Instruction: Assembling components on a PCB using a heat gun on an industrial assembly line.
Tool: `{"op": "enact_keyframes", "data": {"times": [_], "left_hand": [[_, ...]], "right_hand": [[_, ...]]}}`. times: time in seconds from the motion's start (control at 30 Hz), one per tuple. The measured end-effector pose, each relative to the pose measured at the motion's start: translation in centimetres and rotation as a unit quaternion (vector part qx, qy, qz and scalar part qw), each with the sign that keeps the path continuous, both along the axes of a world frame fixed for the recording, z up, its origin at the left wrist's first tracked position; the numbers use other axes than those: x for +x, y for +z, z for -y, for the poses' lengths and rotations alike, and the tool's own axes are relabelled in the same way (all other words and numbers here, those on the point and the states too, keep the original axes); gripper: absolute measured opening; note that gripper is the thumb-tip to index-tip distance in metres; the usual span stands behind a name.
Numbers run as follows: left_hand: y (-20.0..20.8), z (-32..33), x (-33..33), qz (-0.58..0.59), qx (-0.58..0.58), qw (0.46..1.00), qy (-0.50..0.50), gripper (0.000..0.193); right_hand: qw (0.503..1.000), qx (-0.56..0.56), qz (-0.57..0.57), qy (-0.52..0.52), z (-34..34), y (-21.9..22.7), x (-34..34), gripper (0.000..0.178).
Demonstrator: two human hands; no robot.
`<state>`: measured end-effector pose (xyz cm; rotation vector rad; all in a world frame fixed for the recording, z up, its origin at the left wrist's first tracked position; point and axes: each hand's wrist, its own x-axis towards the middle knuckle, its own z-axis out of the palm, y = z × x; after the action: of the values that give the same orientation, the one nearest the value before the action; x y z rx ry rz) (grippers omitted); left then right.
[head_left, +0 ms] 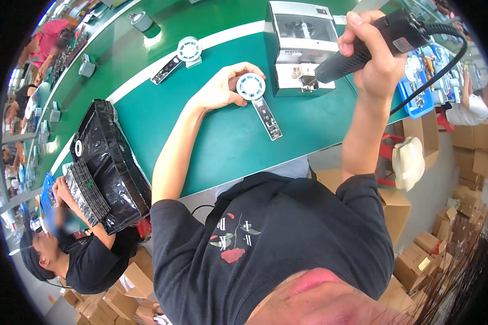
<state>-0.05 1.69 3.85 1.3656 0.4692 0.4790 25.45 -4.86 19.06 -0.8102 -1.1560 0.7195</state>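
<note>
My left hand (pixel 220 90) is closed around the round grey head of a handheld fan (pixel 251 87). The fan's handle points toward me and shows a bare circuit board (pixel 267 120). My right hand (pixel 381 67) grips a black electric screwdriver (pixel 348 60), with a thick cable running from its rear end. The screwdriver's tip is at the front outlet of a silver screw feeder (pixel 303 54); whether it touches a screw there is too small to tell. Beyond my left hand lies a second, similar fan (pixel 188 50) with its board exposed.
A black plastic-wrapped bin (pixel 100 141) stands at the left, beside a co-worker with their hands on a grey grid tray (pixel 85 192). Grey motor-like parts (pixel 141 21) sit on the green conveyor belt behind. A blue tray of parts (pixel 417 97) is at the right edge.
</note>
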Motion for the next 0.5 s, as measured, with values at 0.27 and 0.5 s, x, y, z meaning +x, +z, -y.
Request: {"op": "enact_keyframes", "data": {"times": [0.27,0.5], "left_hand": [[-1.6,2.9,0.9,0.046,0.149,0.981,0.114,0.068],[-1.6,3.5,0.8,-0.008,0.327,0.931,0.163,0.085]], "right_hand": [[1.0,-0.012,0.018,0.016,1.5,0.8,-2.4,0.014],[0.994,-0.006,-0.05,0.096,1.6,0.1,-5.6,0.01]]}}
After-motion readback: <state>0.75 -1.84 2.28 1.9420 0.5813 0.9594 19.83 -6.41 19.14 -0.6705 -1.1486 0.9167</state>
